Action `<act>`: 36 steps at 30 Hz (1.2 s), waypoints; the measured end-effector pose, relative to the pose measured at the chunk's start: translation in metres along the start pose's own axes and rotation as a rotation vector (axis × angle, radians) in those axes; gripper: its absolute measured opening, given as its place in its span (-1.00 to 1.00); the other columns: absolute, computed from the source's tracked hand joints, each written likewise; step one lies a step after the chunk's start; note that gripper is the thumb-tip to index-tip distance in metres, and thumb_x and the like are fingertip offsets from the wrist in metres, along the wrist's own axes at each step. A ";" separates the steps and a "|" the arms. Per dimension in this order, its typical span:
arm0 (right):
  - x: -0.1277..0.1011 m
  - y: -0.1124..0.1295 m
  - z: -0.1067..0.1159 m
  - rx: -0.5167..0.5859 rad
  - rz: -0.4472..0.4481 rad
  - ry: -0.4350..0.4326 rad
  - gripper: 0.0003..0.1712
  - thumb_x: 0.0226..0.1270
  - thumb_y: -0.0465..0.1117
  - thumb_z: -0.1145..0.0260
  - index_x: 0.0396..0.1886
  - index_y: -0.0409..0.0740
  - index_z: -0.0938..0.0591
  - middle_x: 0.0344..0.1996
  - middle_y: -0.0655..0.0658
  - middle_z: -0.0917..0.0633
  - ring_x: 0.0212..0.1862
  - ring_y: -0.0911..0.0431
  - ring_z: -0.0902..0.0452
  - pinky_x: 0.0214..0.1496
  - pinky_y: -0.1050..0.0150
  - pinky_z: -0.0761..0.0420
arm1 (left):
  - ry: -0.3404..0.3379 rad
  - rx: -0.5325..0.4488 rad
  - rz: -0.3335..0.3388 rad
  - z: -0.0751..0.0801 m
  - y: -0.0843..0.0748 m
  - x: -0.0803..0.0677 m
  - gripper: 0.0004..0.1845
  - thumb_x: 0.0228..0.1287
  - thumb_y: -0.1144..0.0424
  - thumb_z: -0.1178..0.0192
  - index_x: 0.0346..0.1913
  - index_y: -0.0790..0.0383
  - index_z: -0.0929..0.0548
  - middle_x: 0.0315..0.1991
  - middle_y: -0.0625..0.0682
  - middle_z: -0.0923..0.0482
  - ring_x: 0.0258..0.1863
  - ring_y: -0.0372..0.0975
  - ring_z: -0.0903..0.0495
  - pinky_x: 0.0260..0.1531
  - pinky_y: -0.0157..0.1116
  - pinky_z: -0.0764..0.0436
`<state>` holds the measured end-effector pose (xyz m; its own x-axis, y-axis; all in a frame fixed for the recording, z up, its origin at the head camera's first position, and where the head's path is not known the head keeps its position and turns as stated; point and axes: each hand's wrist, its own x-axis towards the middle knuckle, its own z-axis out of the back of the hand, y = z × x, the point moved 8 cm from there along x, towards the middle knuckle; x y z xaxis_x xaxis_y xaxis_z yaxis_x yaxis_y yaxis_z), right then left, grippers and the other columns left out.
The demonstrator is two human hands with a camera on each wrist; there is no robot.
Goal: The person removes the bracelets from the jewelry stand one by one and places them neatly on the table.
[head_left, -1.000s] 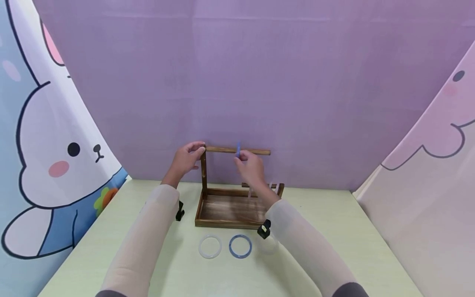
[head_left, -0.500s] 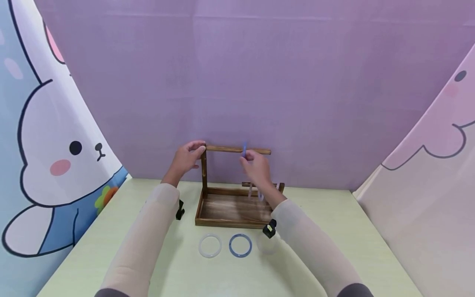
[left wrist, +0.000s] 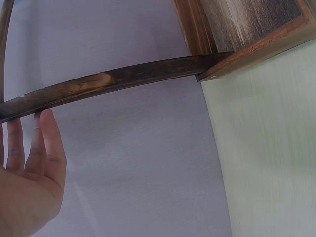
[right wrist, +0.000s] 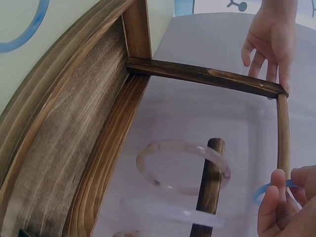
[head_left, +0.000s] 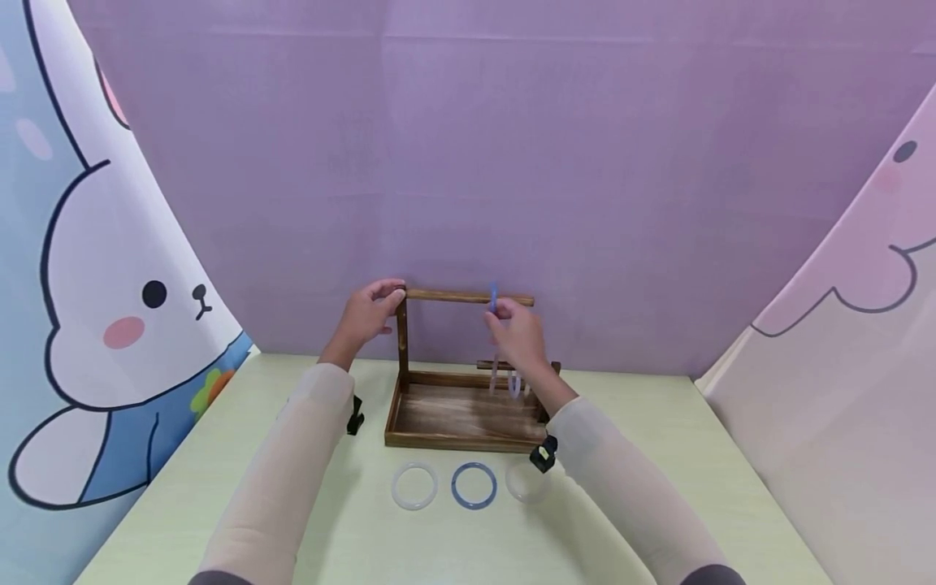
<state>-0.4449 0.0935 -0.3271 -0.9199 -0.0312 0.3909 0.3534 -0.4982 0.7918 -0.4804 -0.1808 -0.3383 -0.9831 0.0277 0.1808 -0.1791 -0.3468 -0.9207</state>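
Observation:
A dark wooden bangle stand has a tray base, a tall left post and an upper bar. My left hand grips the post's top corner, thumb in front and fingers behind, as the right wrist view shows. In my right hand a blue bangle is pinched between thumb and fingertips; it encircles the upper bar near the bar's free right end. Below, on the lower bar, hang several pale bangles, one with brownish patches; my right wrist partly covers them in the head view.
On the table in front of the stand lie a white bangle, a second blue bangle and a clear bangle, in a row. A purple cloth backdrop rises close behind the stand.
My right hand and the blue bangle have shifted to the right along the upper bar, toward its free end. The left hand has stayed on the post.

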 end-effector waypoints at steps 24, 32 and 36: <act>-0.002 -0.012 0.027 -0.013 0.003 -0.056 -0.76 0.44 -0.22 -0.34 0.01 -0.24 -0.71 -0.10 -0.25 -0.79 -0.37 -0.20 -0.79 -0.44 0.24 -0.75 | 0.011 0.003 0.006 0.001 -0.002 -0.002 -0.54 0.52 -0.07 -0.15 0.36 -0.01 -0.54 0.32 0.10 -0.52 0.18 0.08 -0.61 -0.02 0.10 -0.74; -0.002 -0.017 0.037 -0.040 -0.001 -0.064 -0.74 0.44 -0.22 -0.35 0.02 -0.25 -0.71 -0.08 -0.26 -0.79 -0.40 -0.16 -0.79 -0.50 0.34 -0.69 | 0.010 0.002 0.009 -0.001 -0.003 -0.002 -0.54 0.52 -0.06 -0.16 0.36 -0.02 -0.54 0.32 0.09 -0.52 0.18 0.07 -0.61 -0.06 0.05 -0.76; -0.002 -0.021 0.041 -0.054 0.004 -0.072 -0.75 0.43 -0.21 -0.35 0.01 -0.23 -0.71 -0.09 -0.23 -0.80 -0.46 -0.05 -0.79 -0.52 0.33 -0.69 | 0.013 0.009 0.007 -0.001 -0.002 -0.001 -0.52 0.51 -0.07 -0.16 0.37 -0.01 -0.54 0.32 0.09 -0.52 0.17 0.07 -0.62 -0.08 0.03 -0.77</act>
<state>-0.4437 0.1398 -0.3252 -0.9034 0.0279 0.4280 0.3453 -0.5444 0.7644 -0.4793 -0.1795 -0.3364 -0.9848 0.0372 0.1696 -0.1716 -0.3559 -0.9186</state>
